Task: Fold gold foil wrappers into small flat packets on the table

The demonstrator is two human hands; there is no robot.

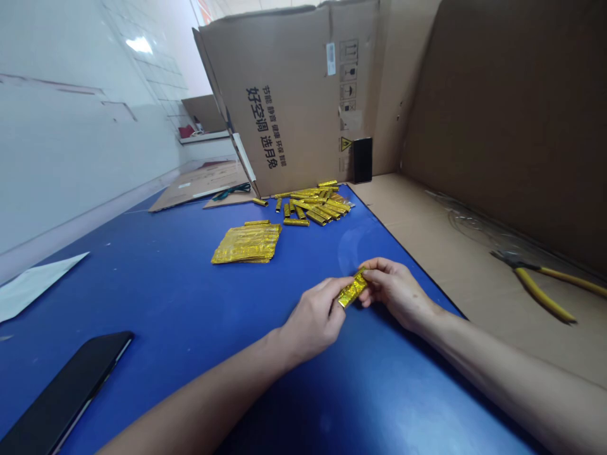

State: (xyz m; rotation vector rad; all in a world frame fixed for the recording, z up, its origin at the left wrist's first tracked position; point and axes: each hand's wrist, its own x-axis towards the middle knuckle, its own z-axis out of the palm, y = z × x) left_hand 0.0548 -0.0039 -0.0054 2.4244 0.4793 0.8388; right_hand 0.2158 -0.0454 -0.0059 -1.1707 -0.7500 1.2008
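Observation:
Both hands hold one small, shiny gold foil piece (pixel 352 289) just above the blue table. My left hand (pixel 318 316) is closed on its near left end, and my right hand (pixel 386 287) pinches its far right end. Whether the piece is flat or folded into a tube I cannot tell. Farther off to the left lies a stack of flat gold foil pieces (pixel 246 244). Behind it, by the cardboard, is a loose heap of gold foil tubes (pixel 315 201), several of them with open ends toward me.
A large cardboard box (pixel 303 95) stands upright at the back, with a small black box (pixel 363 160) against it. Yellow-handled pliers (pixel 540 294) lie on cardboard at right. A black phone (pixel 71 392) and a pale paper sheet (pixel 38 284) lie on the blue table (pixel 190 303) at left.

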